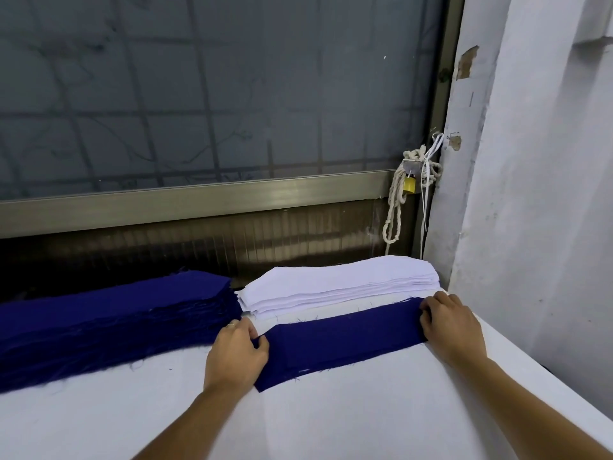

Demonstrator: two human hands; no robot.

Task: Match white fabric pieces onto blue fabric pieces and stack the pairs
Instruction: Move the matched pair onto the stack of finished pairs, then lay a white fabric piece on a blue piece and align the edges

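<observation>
The left hand is pinching the left end of one blue piece, and the right hand is curling its fingers on the right end. The piece is lying flat on the table before two stacks: a blue stack, cut off leftward, and a white stack; their layers are uncountable.

Garment workshop: cut blue stack and white stack on table.

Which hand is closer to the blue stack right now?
Left. The left hand grips one end of the blue piece right beside the blue stack; the right hand holds its far end.
</observation>
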